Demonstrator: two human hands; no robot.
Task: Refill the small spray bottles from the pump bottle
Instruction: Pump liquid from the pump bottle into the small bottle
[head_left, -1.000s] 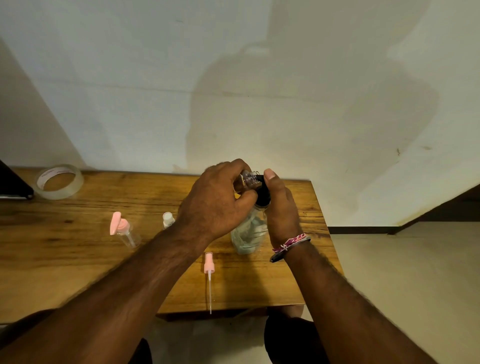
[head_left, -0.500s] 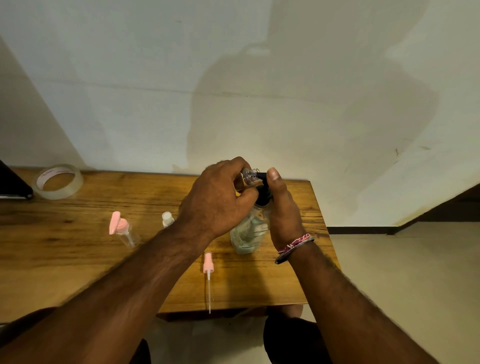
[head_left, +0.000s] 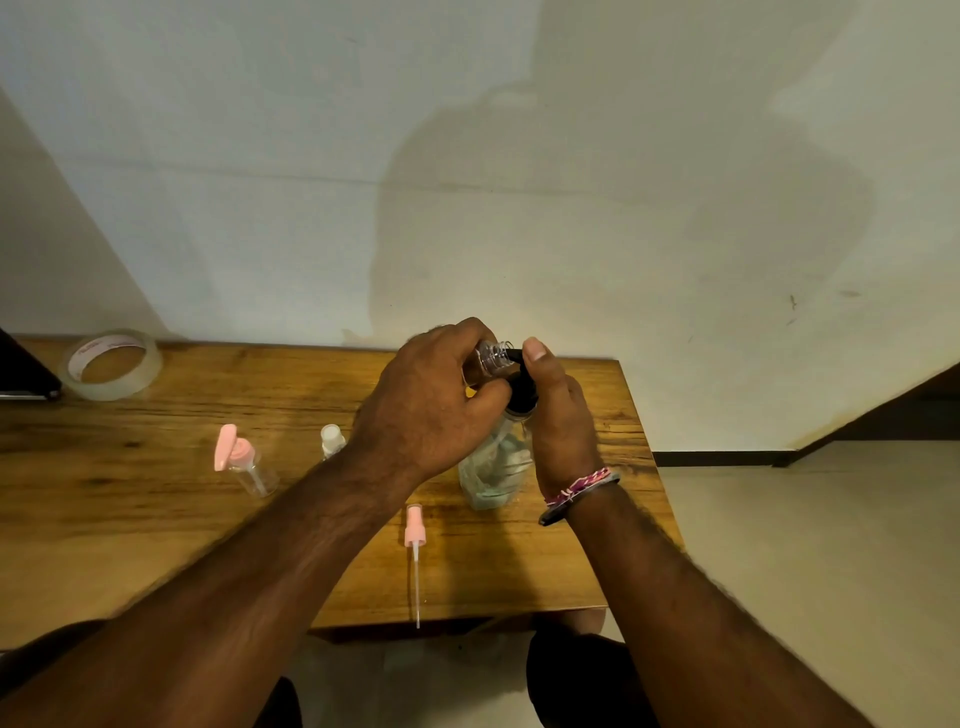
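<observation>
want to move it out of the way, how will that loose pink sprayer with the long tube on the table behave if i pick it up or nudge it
The pink sprayer head looks like light plastic, so a nudge would likely skid or roll it. Its thin dip tube probably flexes, and its tip reaches the table edge, so it could drop off.

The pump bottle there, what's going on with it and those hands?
A person is refilling. The left hand holds a small clear bottle, uncapped, its open neck at the black pump of the pump bottle. The right hand is on the pump. A pink sprayer lies loose on the table.
</observation>
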